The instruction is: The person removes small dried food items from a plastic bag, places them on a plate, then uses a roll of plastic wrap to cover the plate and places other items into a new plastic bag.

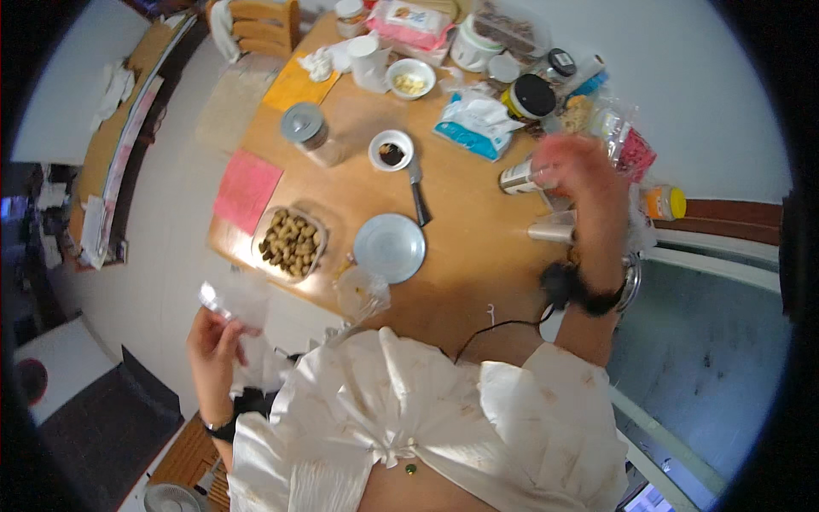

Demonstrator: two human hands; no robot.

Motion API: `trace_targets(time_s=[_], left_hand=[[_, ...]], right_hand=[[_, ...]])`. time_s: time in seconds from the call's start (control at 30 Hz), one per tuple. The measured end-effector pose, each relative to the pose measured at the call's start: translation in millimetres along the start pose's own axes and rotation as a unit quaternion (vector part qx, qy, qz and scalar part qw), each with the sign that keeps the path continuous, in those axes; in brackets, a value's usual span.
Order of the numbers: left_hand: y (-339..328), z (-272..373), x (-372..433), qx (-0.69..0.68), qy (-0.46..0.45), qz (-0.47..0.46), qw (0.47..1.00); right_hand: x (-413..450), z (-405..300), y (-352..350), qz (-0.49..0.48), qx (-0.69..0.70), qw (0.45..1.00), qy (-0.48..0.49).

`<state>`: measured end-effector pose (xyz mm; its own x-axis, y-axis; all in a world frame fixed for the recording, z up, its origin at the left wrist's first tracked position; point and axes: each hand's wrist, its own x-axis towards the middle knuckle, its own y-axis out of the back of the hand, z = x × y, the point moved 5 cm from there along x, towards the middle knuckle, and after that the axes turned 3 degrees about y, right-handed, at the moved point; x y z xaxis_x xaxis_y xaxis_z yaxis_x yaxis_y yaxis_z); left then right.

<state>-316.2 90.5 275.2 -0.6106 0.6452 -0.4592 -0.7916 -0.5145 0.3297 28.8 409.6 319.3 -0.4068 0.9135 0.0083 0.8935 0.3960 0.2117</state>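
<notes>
My left hand (214, 342) is off the table's front left side, its fingers pinched on a translucent plastic bag (246, 304) with a shiny part near the thumb. My right hand (572, 163) is motion-blurred over the table's right side. It overlaps one end of a labelled cylindrical container (517, 179); whether the fingers grip it cannot be made out. A clear tub of peanuts in shells (289, 243) stands nearest my left hand on the table. Beside it are a pale blue plate (389, 248) and a crumpled clear bag (365, 296).
A black-handled knife (419, 203) lies against a white bowl of dark sauce (391, 151). Behind are a lidded jar (310, 131), a bowl of chopped pale food (411, 79) and a wipes pack (477, 125). Jars and bags crowd the wall side. A black cable (489, 328) crosses the front edge.
</notes>
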Motion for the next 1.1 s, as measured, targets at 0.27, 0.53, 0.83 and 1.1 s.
trace_targets(time_s=[0.27,0.53,0.83,1.1], left_hand=[[-37.9,8.1,-10.1,-0.009,-0.161,-0.103,0.981],[-26.7,-18.9,-14.2,-0.099,-0.123,-0.162,0.974],[-7.4,-53.8,-35.6,-0.061,-0.178,-0.192,0.963],[-6.7,-57.4,-57.9,0.022,-0.293,-0.160,0.942]], right_hand=[[-131.8,21.6,-226.8,-0.444,0.112,0.885,-0.080],[-163.4,9.8,-274.0,-0.415,0.111,0.901,-0.058],[-199.9,20.7,-296.6,-0.246,0.117,0.957,-0.100],[-225.2,24.9,-302.6,-0.265,0.094,0.944,-0.174]])
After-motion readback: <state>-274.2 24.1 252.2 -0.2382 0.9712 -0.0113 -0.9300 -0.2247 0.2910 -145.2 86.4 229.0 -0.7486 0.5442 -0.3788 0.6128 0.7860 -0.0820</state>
